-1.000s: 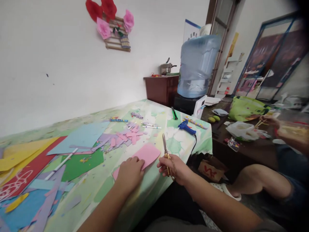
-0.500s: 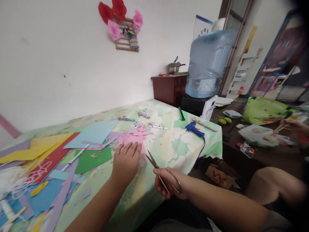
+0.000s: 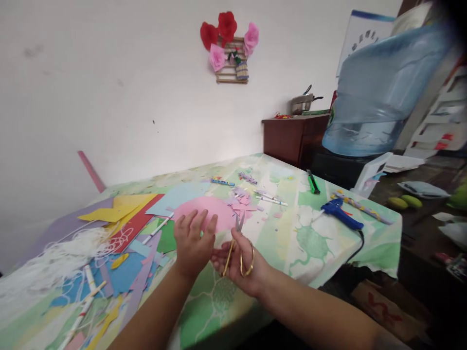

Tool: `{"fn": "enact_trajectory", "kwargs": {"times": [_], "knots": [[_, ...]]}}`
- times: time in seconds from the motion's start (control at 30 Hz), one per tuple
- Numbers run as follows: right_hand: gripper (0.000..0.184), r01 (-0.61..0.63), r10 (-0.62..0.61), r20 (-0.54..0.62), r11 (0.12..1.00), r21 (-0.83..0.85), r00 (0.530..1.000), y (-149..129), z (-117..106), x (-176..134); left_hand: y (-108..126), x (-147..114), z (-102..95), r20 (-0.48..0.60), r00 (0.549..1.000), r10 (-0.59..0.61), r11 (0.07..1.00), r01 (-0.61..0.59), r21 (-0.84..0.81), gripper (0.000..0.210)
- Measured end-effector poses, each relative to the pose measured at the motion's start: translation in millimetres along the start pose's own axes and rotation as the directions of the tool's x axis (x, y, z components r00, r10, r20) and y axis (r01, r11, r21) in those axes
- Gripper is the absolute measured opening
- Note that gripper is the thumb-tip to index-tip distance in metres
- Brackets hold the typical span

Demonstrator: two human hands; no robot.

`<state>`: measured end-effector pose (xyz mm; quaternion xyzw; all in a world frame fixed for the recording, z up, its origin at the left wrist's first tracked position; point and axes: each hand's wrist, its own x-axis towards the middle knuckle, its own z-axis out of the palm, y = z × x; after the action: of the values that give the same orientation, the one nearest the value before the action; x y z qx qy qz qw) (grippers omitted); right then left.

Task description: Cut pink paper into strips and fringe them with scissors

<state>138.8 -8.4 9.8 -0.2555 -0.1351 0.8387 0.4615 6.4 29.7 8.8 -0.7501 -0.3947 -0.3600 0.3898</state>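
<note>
A round sheet of pink paper point(image 3: 206, 206) lies over the light blue paper, partly hidden behind my left hand point(image 3: 195, 240). The fingers of that hand are spread over the sheet's near edge, and no firm grip on it shows. Gold-handled scissors point(image 3: 240, 222) are in my right hand point(image 3: 242, 265), blades pointing away from me and nearly closed beside the sheet's right edge. My two hands are close together, fingertips almost meeting. Small pink and purple scraps point(image 3: 243, 200) lie just beyond the blades.
Coloured paper, white string point(image 3: 69, 253) and white sticks cover the table's left side. On the right are a blue glue gun point(image 3: 343, 214), a green utility knife point(image 3: 313, 182), pens point(image 3: 270, 197) and a patterned stick point(image 3: 365, 206). A water bottle point(image 3: 379, 97) stands beyond the edge.
My view has swung left. The round pink sheet now shows beyond my left hand, whose fingers have spread. My right hand has brought the scissors closer to the left, and their blades have come together.
</note>
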Motion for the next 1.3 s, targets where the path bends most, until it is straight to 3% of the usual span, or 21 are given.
{"fn": "enact_trajectory", "kwargs": {"times": [0.1,0.2,0.3,0.43,0.57,0.6,0.67,0.7,0.73,0.77,0.83,0.9,1.03,1.07,1.1,1.17,1.3], "knots": [[0.017,0.278,-0.279,0.028,0.96,0.033,0.96,-11,3,21,-1,-11,-3.3,0.005,0.991,0.136,0.989,-0.135,-0.057,0.038],[0.021,0.453,-0.465,-0.005,0.864,-0.221,0.885,-21,-6,36,-3,-19,-1.5,0.065,0.978,0.2,0.977,-0.193,-0.093,0.04],[0.023,0.484,-0.541,-0.062,0.792,-0.372,0.839,-29,-23,43,-2,-22,4.0,0.229,0.962,0.148,0.988,-0.132,-0.086,0.035],[0.024,0.431,-0.585,-0.15,0.725,-0.538,0.797,-53,-48,38,6,-24,9.9,0.495,0.857,0.141,0.988,-0.087,-0.13,0.025],[0.028,0.329,-0.575,-0.214,0.692,-0.643,0.79,-71,-59,2,9,-28,12.5,0.58,0.8,0.155,0.977,-0.038,-0.208,0.024],[0.035,0.294,-0.538,-0.218,0.706,-0.645,0.814,-69,-59,-10,9,-29,13.1,0.587,0.794,0.159,0.975,-0.032,-0.221,0.024],[0.054,0.049,-0.171,-0.169,0.83,-0.556,0.971,-56,-59,-33,9,-30,14.2,0.597,0.784,0.172,0.969,-0.026,-0.245,0.024],[0.06,-0.097,0.007,-0.17,0.845,-0.526,0.985,-45,-59,-42,9,-30,14.2,0.603,0.778,0.18,0.966,-0.024,-0.257,0.024],[0.064,-0.261,0.185,-0.195,0.82,-0.51,0.963,-35,-59,-50,10,-29,13.4,0.61,0.771,0.186,0.964,-0.021,-0.267,0.025],[0.067,-0.419,0.355,-0.222,0.754,-0.506,0.908,-24,-58,-56,10,-28,11.6,0.619,0.764,0.18,0.964,-0.01,-0.267,0.025],[0.071,-0.601,0.526,-0.302,0.617,-0.508,0.795,-9,-57,-61,13,-26,3.6,0.659,0.74,0.132,0.971,0.039,-0.238,0.023],[0.072,-0.648,0.567,-0.333,0.555,-0.521,0.754,-3,-55,-59,18,-23,-10.0,0.737,0.675,0.026,0.976,0.141,-0.164,0.019],[0.071,-0.6,0.526,-0.308,0.582,-0.549,0.793,-13,-46,-46,30,-26,-39.7,0.871,0.451,-0.193,0.891,0.452,-0.036,0.028],[0.071,-0.589,0.513,-0.308,0.585,-0.558,0.801,-17,-44,-42,33,-27,-43.9,0.878,0.422,-0.225,0.867,0.497,-0.016,0.029],[0.071,-0.583,0.504,-0.311,0.581,-0.568,0.806,-19,-42,-38,35,-29,-45.9,0.875,0.417,-0.245,0.855,0.519,-0.008,0.029],[0.071,-0.593,0.507,-0.329,0.551,-0.587,0.797,-24,-41,-33,40,-31,-44.2,0.859,0.455,-0.235,0.868,0.495,-0.025,0.03],[0.071,-0.64,0.536,-0.373,0.496,-0.587,0.758,-28,-44,-35,44,-29,-26.6,0.841,0.532,-0.095,0.927,0.356,-0.121,0.027]]}}
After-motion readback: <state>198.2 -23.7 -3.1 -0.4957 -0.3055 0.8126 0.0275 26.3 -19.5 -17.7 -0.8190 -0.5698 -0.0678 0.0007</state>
